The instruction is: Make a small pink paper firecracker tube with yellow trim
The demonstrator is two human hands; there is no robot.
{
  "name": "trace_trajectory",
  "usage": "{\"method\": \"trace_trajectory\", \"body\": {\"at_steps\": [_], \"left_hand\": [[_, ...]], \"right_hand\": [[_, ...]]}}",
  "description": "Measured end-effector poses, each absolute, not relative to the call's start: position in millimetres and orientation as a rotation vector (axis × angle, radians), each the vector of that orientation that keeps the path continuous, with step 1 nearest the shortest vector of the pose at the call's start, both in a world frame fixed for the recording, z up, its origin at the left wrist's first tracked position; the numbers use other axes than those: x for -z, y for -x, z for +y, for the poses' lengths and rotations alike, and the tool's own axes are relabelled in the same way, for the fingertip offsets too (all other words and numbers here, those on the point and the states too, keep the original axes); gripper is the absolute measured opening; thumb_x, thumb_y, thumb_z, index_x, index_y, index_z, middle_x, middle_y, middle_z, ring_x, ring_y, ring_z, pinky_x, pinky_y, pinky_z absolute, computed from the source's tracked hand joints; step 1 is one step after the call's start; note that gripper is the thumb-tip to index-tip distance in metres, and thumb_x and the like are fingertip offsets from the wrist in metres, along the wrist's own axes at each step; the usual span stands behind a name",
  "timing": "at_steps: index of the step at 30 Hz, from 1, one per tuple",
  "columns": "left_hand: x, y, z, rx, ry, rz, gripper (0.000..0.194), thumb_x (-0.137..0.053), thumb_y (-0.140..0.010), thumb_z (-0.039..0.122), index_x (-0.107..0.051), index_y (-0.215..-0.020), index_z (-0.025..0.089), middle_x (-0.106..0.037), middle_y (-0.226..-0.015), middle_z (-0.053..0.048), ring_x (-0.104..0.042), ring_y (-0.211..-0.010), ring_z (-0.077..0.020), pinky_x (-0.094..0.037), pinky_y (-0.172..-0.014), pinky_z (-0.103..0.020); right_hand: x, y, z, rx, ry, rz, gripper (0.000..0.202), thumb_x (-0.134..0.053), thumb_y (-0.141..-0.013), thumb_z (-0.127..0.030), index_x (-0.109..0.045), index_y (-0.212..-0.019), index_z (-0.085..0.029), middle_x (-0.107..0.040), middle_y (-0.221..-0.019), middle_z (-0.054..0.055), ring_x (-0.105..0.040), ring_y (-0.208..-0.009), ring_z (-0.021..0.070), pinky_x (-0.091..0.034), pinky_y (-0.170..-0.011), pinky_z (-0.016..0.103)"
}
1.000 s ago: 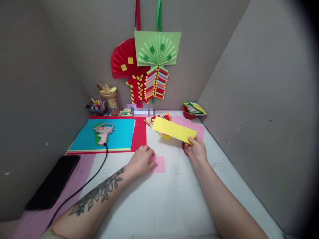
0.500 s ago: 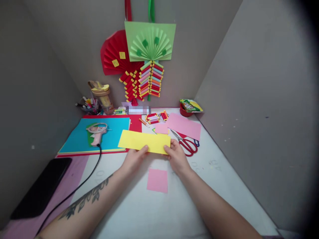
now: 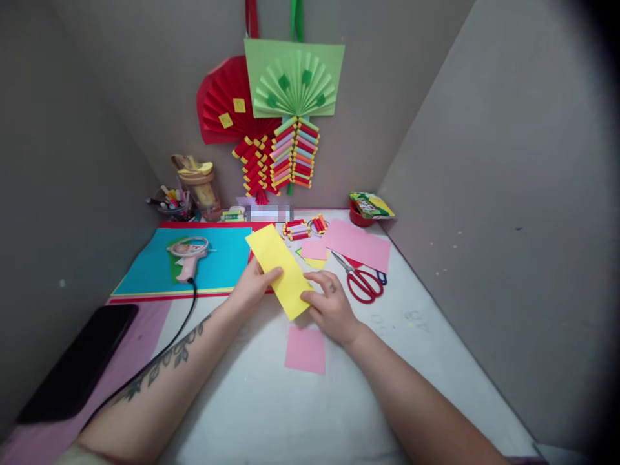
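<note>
A yellow paper strip (image 3: 283, 274) is held up over the table, tilted so its far end points to the upper left. My left hand (image 3: 252, 283) is closed on its left edge, thumb on top and fingers underneath. At the lower right edge, my right hand (image 3: 332, 305) pinches the strip between thumb and fingers. Below the strip, a pink paper square (image 3: 305, 350) lies flat on the white table. Red-handled scissors (image 3: 363, 284) rest to the right of my right hand, blades towards the upper left.
Glue gun (image 3: 190, 263) with a black cable lies on blue paper (image 3: 140, 261) at left. A black phone-like slab (image 3: 80, 361) is near the left edge. Pink sheets (image 3: 361, 244) and small paper rolls (image 3: 296, 229) lie behind. Paper fans (image 3: 296, 84) hang on the wall.
The yellow strip has turned from nearly level to a steep slant, its left end up and its right end down towards me. Both hands keep hold of it.
</note>
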State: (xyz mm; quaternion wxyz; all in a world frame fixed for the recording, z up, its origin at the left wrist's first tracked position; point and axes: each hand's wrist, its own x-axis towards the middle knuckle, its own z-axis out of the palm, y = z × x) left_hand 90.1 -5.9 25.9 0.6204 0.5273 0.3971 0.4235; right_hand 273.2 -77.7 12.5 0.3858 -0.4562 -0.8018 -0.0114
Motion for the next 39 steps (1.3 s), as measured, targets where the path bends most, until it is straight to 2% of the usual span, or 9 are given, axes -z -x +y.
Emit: {"method": "trace_trajectory", "body": {"at_steps": [3, 5, 7, 9, 12, 17, 23, 28, 39], "left_hand": [[-31, -96, -1, -1.211, -1.549, 1.125, 0.065, -0.06, -0.077, 0.032, -0.029, -0.133, 0.019, -0.048, -0.13, -0.013, -0.053, -0.111, -0.0243, -0.046, -0.089, -0.039], [-29, -97, -6, -1.212, -1.93, 1.226, 0.055, -0.059, -0.078, 0.03, -0.039, -0.128, 0.019, -0.048, -0.128, -0.012, -0.048, -0.115, -0.0238, -0.04, -0.095, -0.038], [-24, -97, -16, -0.956, -2.303, 1.163, 0.03, -0.056, -0.081, 0.029, -0.056, -0.11, 0.02, -0.056, -0.113, -0.009, -0.05, -0.107, -0.0231, -0.04, -0.093, -0.037], [-19, -97, -24, -0.673, -2.53, 1.094, 0.018, -0.052, -0.084, 0.028, -0.064, -0.094, 0.02, -0.061, -0.097, -0.007, -0.054, -0.096, -0.0218, -0.041, -0.085, -0.035], [-12, -98, -28, -0.456, -2.689, 1.143, 0.02, -0.046, -0.087, 0.026, -0.065, -0.089, 0.019, -0.062, -0.087, -0.007, -0.055, -0.087, -0.0207, -0.042, -0.077, -0.033], [-10, -98, -21, -0.292, -2.854, 1.245, 0.023, -0.043, -0.089, 0.024, -0.064, -0.082, 0.016, -0.061, -0.08, -0.007, -0.056, -0.08, -0.021, -0.041, -0.067, -0.031], [-9, -93, -18, -0.285, -2.795, 1.231, 0.02, -0.045, -0.088, 0.022, -0.064, -0.082, 0.017, -0.061, -0.08, -0.007, -0.056, -0.081, -0.02, -0.041, -0.068, -0.029], [-10, -89, -14, -0.402, -2.556, 1.22, 0.021, -0.045, -0.086, 0.021, -0.066, -0.084, 0.018, -0.063, -0.083, -0.005, -0.056, -0.082, -0.0165, -0.041, -0.072, -0.025], [-7, -91, -7, -0.426, -2.461, 1.335, 0.022, -0.044, -0.082, 0.022, -0.062, -0.07, 0.016, -0.059, -0.074, -0.004, -0.053, -0.068, -0.0141, -0.033, -0.057, -0.024]], "right_hand": [[-5, -272, -66, 0.086, 1.317, -1.988, 0.024, -0.052, -0.074, -0.007, -0.067, -0.083, -0.024, -0.052, -0.118, 0.007, -0.041, -0.112, 0.0258, -0.038, -0.096, 0.045], [3, -274, -58, 0.05, 1.397, -1.993, 0.02, -0.053, -0.077, -0.012, -0.069, -0.082, -0.023, -0.053, -0.116, 0.008, -0.041, -0.111, 0.0263, -0.04, -0.093, 0.044], [9, -276, -52, 0.0, 1.461, -2.016, 0.018, -0.054, -0.079, -0.015, -0.07, -0.082, -0.023, -0.055, -0.115, 0.009, -0.042, -0.11, 0.0265, -0.041, -0.091, 0.044], [13, -278, -49, -0.04, 1.513, -2.036, 0.019, -0.054, -0.079, -0.016, -0.07, -0.083, -0.024, -0.056, -0.117, 0.008, -0.042, -0.11, 0.0268, -0.04, -0.09, 0.044], [15, -278, -49, -0.081, 1.56, -2.057, 0.02, -0.054, -0.079, -0.016, -0.071, -0.087, -0.024, -0.056, -0.119, 0.008, -0.04, -0.111, 0.0268, -0.039, -0.091, 0.044], [11, -273, -52, -0.099, 1.548, -2.066, 0.024, -0.055, -0.079, -0.016, -0.064, -0.101, -0.022, -0.056, -0.119, 0.008, -0.041, -0.112, 0.0254, -0.037, -0.093, 0.042], [10, -268, -51, -0.097, 1.504, -2.132, 0.01, -0.053, -0.082, -0.017, -0.063, -0.084, -0.021, -0.058, -0.112, 0.007, -0.043, -0.109, 0.0243, -0.037, -0.089, 0.04], [8, -268, -48, -0.137, 1.497, -2.145, 0.012, -0.051, -0.082, -0.017, -0.062, -0.084, -0.02, -0.058, -0.106, 0.008, -0.044, -0.105, 0.0238, -0.037, -0.088, 0.039], [5, -272, -42, -0.265, 1.689, -2.092, 0.011, -0.05, -0.082, -0.021, -0.061, -0.081, -0.019, -0.055, -0.096, 0.007, -0.042, -0.097, 0.0231, -0.038, -0.085, 0.036]]}}
